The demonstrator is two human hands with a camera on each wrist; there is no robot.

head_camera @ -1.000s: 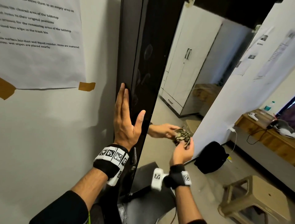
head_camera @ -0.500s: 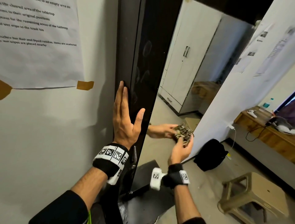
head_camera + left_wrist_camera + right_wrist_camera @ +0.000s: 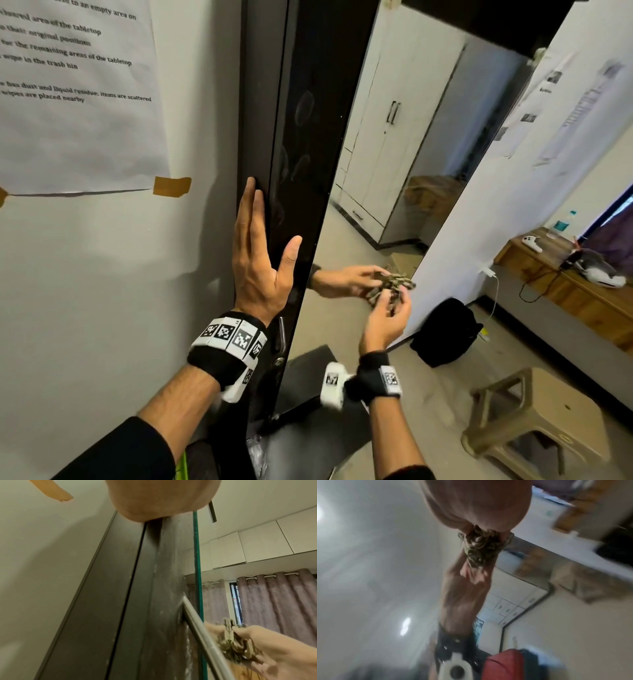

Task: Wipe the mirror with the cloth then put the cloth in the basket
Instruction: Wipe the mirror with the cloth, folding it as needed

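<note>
While left hand (image 3: 262, 260) braces, right hand (image 3: 387, 317) seemingly presses cloth (image 3: 394, 286) against mirror (image 3: 394, 154).

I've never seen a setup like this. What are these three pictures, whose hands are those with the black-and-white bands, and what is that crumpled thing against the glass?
There is no machine here: a person wears three cameras, one on the head and one on each wrist. The patterned squares sit on the wrist bands.

The head view looks forward and down at both hands. The left hand rests open and flat, fingers straight, against the dark frame beside the mirror. The right hand grips a bunched, patterned cloth at the glass; the second hand you see there is only its reflection.

The left wrist view looks up along that frame and catches the cloth from the side. The right wrist view is blurred, but shows the cloth with the reflected arm beyond it.

A stool, a black bag and a wooden desk stand to the right. I see no basket.
</note>
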